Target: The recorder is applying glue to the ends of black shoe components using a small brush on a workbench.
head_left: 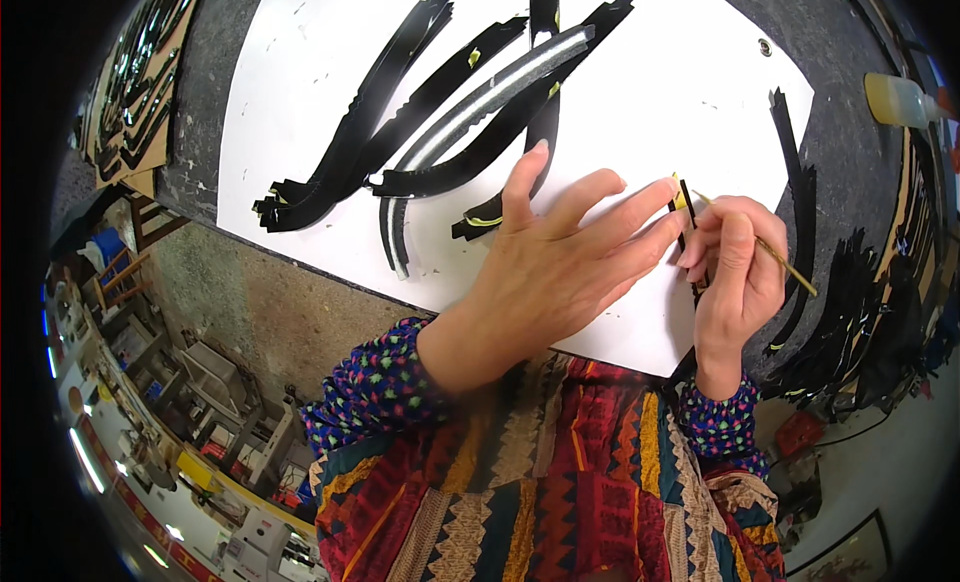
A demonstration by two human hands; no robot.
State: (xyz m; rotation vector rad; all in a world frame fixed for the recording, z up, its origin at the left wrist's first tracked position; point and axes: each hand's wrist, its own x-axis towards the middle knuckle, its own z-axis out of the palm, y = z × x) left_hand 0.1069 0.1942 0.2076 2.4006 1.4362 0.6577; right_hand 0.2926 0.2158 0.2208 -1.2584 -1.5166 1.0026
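Near the right part of a white sheet (640, 102), my left hand (560, 252) reaches across, palm down. Its foremost fingers close on the end of a narrow black strip (684, 194) with a yellow patch, while the other fingers spread apart; the thumb is hidden. My right hand (738, 272) pinches a thin brownish stick (785, 264), perhaps a fine brush, with its tip beside the strip's end. Further left on the sheet lie several black rubber-like strips (400, 82), some marked yellow. A curved grey strip (500, 87) with a pale shine lies across them.
More black strips (800, 192) lie along the sheet's right edge, beside a dark pile of strips (840, 312). A bottle with yellowish contents (897, 101) is at the far right. Glossy black pieces rest on cardboard (160, 112) at the left. Machinery (215, 377) stands beyond the floor.
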